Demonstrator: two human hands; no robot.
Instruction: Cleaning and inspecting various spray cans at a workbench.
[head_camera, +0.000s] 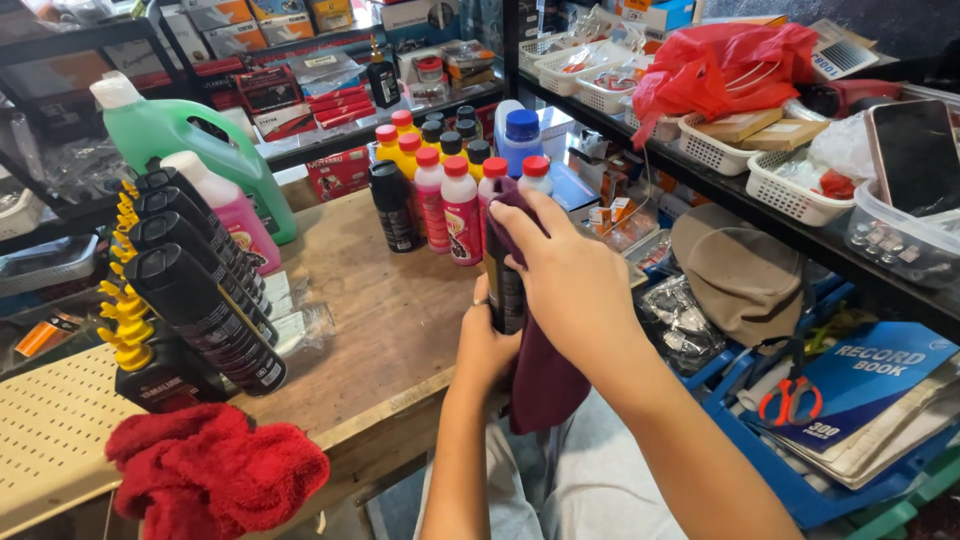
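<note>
My left hand (487, 343) grips a black bottle (506, 292) from below, upright over the wooden table's (385, 310) front edge. My right hand (570, 275) presses a maroon cloth (543, 385) over the bottle's top and side; the cloth hangs down past my wrists. Just behind stands a cluster of small bottles (447, 195) with red and black caps, some pink, some yellow, plus one black bottle (393, 205).
Several black bottles (200, 290) with yellow-nozzled ones lie stacked at left, beside a green jug (190, 140) and a pink bottle (228, 205). A red towel (215, 475) lies at the front left. Shelves at right hold white baskets (790, 190), a cap (740, 270), scissors (790, 398) and a blue book (865, 375).
</note>
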